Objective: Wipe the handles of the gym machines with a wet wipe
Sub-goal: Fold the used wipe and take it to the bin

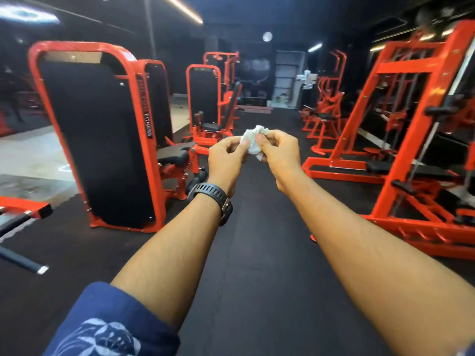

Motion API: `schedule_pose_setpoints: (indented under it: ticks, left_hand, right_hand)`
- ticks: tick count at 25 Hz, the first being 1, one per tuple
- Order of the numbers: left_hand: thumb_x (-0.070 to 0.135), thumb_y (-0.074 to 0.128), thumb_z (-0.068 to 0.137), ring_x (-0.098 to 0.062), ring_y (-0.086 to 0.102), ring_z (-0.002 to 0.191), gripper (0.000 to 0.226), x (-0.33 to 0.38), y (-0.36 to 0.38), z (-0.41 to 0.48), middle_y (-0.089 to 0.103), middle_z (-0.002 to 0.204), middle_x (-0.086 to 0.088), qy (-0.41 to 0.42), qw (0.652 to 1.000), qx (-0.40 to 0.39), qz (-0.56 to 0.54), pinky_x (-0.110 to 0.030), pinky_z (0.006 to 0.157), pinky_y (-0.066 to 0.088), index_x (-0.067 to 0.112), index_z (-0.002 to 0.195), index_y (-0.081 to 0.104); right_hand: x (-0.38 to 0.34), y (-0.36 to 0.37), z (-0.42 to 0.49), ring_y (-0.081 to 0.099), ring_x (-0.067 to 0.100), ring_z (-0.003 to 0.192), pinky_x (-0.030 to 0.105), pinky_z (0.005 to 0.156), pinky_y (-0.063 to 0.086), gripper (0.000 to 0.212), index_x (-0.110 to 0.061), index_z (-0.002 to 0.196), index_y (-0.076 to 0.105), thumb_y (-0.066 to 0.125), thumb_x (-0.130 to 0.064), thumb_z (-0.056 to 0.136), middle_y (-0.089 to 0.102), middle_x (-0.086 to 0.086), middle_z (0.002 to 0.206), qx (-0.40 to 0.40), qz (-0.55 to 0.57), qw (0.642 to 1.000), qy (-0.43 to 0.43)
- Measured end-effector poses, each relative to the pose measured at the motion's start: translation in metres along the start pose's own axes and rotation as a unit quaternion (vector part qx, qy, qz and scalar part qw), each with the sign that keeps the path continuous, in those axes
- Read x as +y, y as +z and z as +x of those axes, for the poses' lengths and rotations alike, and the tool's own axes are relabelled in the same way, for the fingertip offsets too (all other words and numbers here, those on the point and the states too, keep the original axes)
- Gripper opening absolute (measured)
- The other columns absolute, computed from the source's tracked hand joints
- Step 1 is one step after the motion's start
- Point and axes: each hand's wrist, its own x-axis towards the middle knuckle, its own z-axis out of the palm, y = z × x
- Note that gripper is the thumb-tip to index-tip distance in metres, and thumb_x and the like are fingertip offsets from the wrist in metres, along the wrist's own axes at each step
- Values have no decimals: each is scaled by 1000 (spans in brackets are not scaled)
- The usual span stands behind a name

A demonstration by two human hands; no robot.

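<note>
A crumpled white wet wipe (254, 142) is held up in front of me at mid-frame, over the dark floor aisle. My left hand (226, 158) pinches its left side with thumb and fingers; a black watch sits on that wrist. My right hand (276, 150) pinches its right side. Both arms stretch forward. No machine handle is touched. A black-gripped bar (18, 222) on a red frame shows at the far left edge.
A red weight-stack machine (102, 134) with a black shroud stands to my left, another one (205, 104) farther back. A red rack (401, 140) with cables and black handles fills the right side. A dark rubber floor aisle (257, 240) runs ahead between them.
</note>
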Motion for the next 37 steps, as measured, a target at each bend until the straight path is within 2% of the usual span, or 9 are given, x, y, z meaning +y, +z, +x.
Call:
schedule_pose_setpoints:
  ticks: [2, 6, 9, 11, 14, 20, 23, 33, 37]
  left_hand:
    - [23, 66, 96, -9, 62, 68, 14, -12, -2, 35, 73, 84, 0, -10, 998, 56, 10, -23, 57, 48, 13, 102, 75]
    - [19, 63, 97, -11, 68, 76, 11, -29, -24, 97, 75, 92, -3, 1, 986, 148, 72, -26, 63, 57, 15, 101, 73]
    - [20, 64, 95, -17, 72, 90, 11, -54, -62, 150, 75, 96, -1, 19, 975, 195, 106, -40, 79, 62, 20, 100, 74]
    - [20, 66, 94, -16, 72, 91, 10, -72, -91, 185, 75, 95, 1, 26, 964, 232, 128, -41, 85, 60, 20, 99, 74]
    - [21, 67, 93, -13, 72, 87, 7, -95, -139, 233, 76, 91, 3, 38, 951, 275, 136, -36, 82, 61, 21, 94, 74]
    - [26, 71, 90, -21, 72, 92, 12, -120, -275, 351, 76, 93, -3, 37, 924, 347, 155, -42, 87, 59, 15, 93, 73]
    - [12, 67, 94, -27, 71, 96, 6, -129, -330, 392, 74, 99, -11, 38, 906, 387, 168, -41, 88, 59, 11, 99, 70]
    - [8, 65, 95, 2, 65, 66, 6, -192, -526, 572, 72, 85, -1, 43, 828, 519, 206, -14, 63, 50, 10, 94, 71]
    - [12, 67, 95, -13, 71, 82, 5, -207, -609, 644, 74, 91, -4, 36, 801, 558, 213, -24, 73, 56, 11, 97, 71]
  right_hand:
    - [16, 19, 39, 73, 24, 85, 45, 77, 61, 8, -20, 95, 71, 67, -27, 95, 75, 5, 86, -44, 14, 999, 3]
    - [36, 73, 99, 70, 25, 75, 41, 72, 58, 10, -15, 96, 68, 60, -18, 99, 74, 9, 88, -100, 58, 993, 0]
    - [63, 132, 142, 72, 26, 81, 48, 77, 60, 12, -25, 91, 67, 59, -22, 100, 75, 5, 87, -146, 73, 986, 6]
    - [81, 174, 169, 74, 21, 85, 47, 77, 61, 10, -22, 98, 69, 64, -31, 96, 75, 2, 90, -183, 104, 978, 10]
    - [105, 243, 205, 73, 16, 90, 41, 77, 62, 25, -14, 105, 69, 74, -33, 89, 75, 3, 96, -237, 141, 961, 5]
    - [128, 429, 286, 72, 19, 90, 36, 76, 60, 9, -21, 99, 70, 65, -14, 96, 74, 1, 92, -316, 160, 935, 1]
    - [140, 509, 311, 73, 18, 87, 41, 77, 61, 14, -24, 100, 71, 63, -12, 96, 75, -1, 91, -344, 159, 925, -3]
    - [205, 796, 423, 74, 23, 77, 43, 75, 62, 3, -17, 92, 72, 69, -16, 92, 75, 3, 83, -435, 210, 876, 19]
    - [206, 902, 466, 68, 18, 70, 36, 68, 61, 6, -13, 90, 70, 66, -12, 94, 73, 7, 82, -471, 222, 854, 10]
